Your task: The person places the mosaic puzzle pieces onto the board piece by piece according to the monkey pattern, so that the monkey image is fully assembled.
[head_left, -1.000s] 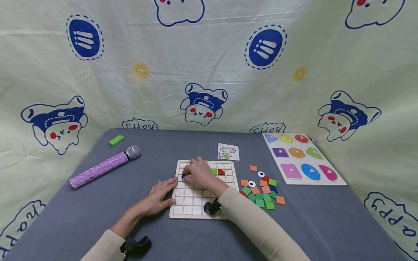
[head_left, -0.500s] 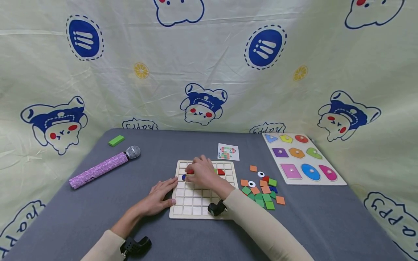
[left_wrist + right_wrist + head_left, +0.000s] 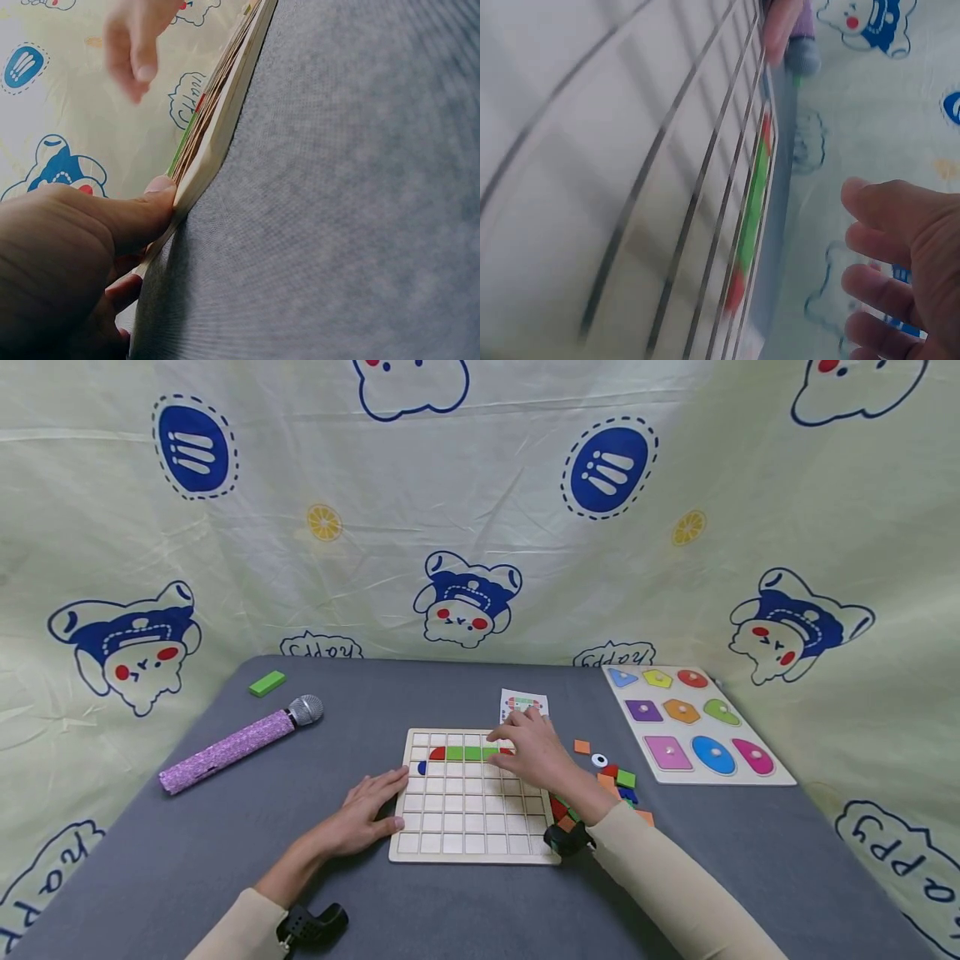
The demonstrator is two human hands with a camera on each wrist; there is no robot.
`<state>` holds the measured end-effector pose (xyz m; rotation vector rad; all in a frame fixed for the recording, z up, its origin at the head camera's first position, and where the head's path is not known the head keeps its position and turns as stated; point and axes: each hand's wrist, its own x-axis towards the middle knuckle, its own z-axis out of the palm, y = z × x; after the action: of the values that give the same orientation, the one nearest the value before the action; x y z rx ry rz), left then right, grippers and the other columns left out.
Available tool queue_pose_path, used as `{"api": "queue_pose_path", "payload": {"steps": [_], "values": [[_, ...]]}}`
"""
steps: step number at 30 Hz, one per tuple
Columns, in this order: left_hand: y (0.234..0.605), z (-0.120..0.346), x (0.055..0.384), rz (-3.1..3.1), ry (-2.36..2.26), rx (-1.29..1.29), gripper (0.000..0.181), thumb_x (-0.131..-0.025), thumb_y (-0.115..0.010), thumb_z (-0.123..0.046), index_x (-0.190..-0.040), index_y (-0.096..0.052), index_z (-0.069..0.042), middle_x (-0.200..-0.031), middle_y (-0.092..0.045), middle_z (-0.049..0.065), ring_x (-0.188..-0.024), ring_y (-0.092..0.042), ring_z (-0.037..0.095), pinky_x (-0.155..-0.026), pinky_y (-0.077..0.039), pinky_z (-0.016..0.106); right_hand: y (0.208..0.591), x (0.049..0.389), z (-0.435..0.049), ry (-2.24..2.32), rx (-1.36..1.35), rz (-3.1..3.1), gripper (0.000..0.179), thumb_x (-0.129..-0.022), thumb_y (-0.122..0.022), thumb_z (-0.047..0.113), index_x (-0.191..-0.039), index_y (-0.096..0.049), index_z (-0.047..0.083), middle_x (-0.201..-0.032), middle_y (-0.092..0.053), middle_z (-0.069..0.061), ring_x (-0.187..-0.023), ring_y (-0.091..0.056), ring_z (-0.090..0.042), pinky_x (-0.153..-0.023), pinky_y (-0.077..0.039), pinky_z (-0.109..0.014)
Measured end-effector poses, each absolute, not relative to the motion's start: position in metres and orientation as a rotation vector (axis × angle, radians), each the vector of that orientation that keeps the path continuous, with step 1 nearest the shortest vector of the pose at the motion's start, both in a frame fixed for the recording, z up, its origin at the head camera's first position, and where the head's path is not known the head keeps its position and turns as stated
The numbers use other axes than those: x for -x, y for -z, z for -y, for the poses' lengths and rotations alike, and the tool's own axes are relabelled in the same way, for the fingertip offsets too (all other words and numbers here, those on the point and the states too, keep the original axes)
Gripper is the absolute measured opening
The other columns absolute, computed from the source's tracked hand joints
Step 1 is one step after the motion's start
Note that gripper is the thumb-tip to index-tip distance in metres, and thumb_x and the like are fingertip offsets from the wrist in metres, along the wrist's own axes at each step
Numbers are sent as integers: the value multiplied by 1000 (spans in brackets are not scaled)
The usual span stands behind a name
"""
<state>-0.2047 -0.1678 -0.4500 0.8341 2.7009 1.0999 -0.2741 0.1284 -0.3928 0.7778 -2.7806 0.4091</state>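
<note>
A pale wooden grid board (image 3: 450, 822) lies on the grey table. My left hand (image 3: 363, 814) rests at its left side, fingers extended and thumb against the rim, as the thumb (image 3: 154, 206) in the left wrist view also shows. In the second row sit a red curved tile (image 3: 438, 753), a run of green square tiles (image 3: 464, 753) and another red curved tile (image 3: 734, 292). One cell lower at the left is a blue piece (image 3: 422, 767). Over the board's upper right hovers my right hand (image 3: 536, 752), fingers loosely bent, nothing between them.
Loose coloured tiles (image 3: 626, 779) lie right of the board, partly hidden by my right arm. A printed card (image 3: 517, 697) is behind it. A shape puzzle (image 3: 675, 735) stands at the back right; a glittery microphone (image 3: 240, 745) and green block (image 3: 267, 683) are left.
My right hand has left the row's left end and moved right across the board, uncovering the red and green tiles and now covering part of the card. The left hand has stayed still.
</note>
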Motion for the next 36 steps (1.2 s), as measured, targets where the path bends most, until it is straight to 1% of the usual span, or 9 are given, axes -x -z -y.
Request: {"api": "queue_pose_path", "payload": {"steps": [4,6,12,16,18,24,27,36], "values": [[450,168,205,-2701,-1099,-835,62,-93,-57,-20,-144,-31,5,-155,-25,19,-142,-19,43,-113,-4,62,396,278,-159,-382,-701,2785,28,-79,-76,32,-102,-73,16,-100,-60,-5,-94,-44,-23,-72,-32,-35],[450,168,205,-2705,-1096,-840,62,-93,-57,-19,-144,-32,5,-155,-26,20,-142,-20,43,-113,-5,62,399,281,-175,-387,-657,2806,29,-79,-75,31,-103,-73,14,-100,-60,-6,-94,-45,-24,-73,-32,-36],[451,168,206,-2715,-1095,-848,61,-93,-58,-18,-143,-32,6,-154,-27,20,-142,-20,44,-112,-6,63,407,295,-216,-422,-544,2855,32,-82,-73,29,-108,-71,10,-103,-60,-11,-100,-45,-29,-83,-36,-48],[451,168,206,-2708,-1096,-842,62,-93,-58,-18,-144,-32,6,-154,-26,20,-142,-20,44,-112,-5,63,412,303,-234,-428,-478,2902,34,-83,-72,28,-111,-69,9,-108,-61,-13,-103,-47,-31,-87,-38,-52],[451,168,206,-2704,-1093,-837,62,-93,-57,-19,-144,-32,5,-154,-26,20,-142,-20,43,-112,-5,63,415,306,-240,-421,-439,2936,35,-84,-71,29,-112,-68,9,-111,-61,-13,-105,-47,-32,-89,-40,-52],[452,168,207,-2706,-1084,-835,62,-93,-57,-21,-144,-32,5,-155,-26,19,-142,-20,43,-113,-5,63,419,313,-252,-421,-378,3014,39,-86,-68,31,-116,-66,7,-116,-61,-14,-104,-48,-30,-87,-42,-49],[452,168,207,-2706,-1087,-836,62,-93,-57,-21,-144,-32,5,-155,-25,19,-142,-19,43,-113,-5,63,421,316,-255,-409,-361,3043,39,-86,-68,31,-116,-66,6,-116,-61,-14,-103,-47,-30,-87,-42,-48],[453,169,207,-2712,-1083,-833,62,-93,-57,-21,-144,-32,4,-155,-26,18,-142,-20,43,-113,-5,63,424,318,-260,-395,-362,3074,35,-86,-68,28,-114,-68,6,-119,-59,-18,-107,-44,-36,-89,-40,-51]]}}
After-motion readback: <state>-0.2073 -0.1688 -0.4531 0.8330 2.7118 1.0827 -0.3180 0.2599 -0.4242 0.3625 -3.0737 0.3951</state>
